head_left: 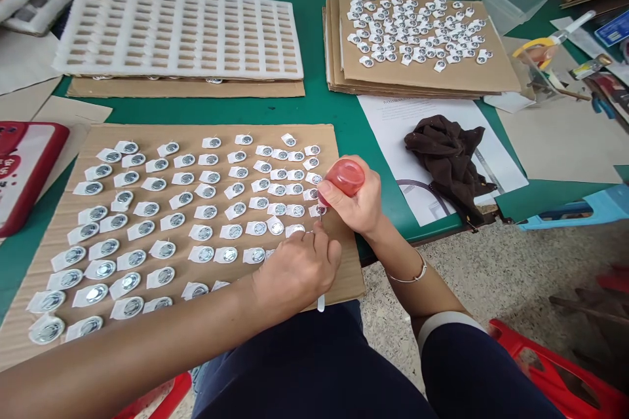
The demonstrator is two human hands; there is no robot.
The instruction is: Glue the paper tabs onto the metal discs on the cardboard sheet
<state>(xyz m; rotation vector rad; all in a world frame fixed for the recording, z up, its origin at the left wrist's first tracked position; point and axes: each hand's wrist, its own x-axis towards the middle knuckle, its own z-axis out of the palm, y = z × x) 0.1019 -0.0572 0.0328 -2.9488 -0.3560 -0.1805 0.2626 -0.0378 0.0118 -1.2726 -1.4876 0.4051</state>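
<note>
My right hand [361,206] is wrapped round a red translucent squeeze bottle [346,177], tipped nozzle down over the right edge of a cardboard sheet [346,275]. Just below it, my left hand [302,262] is closed, with a thin white-ended tool [321,303] sticking out under the palm; the rest of that tool is hidden. Between the hands lies a small round silver part on a white tab [318,211], close to the nozzle. Rows of similar silver parts with white tabs [205,212] cover the sheet, partly hidden by my left forearm.
White foam trays [179,29] lie at the back left. Stacked cardboard [496,78] at the back right carries many more parts. A dark brown cloth [445,150] rests on printed paper [388,134]. A red-cased phone [29,170] lies left; a red stool [555,366] stands at lower right.
</note>
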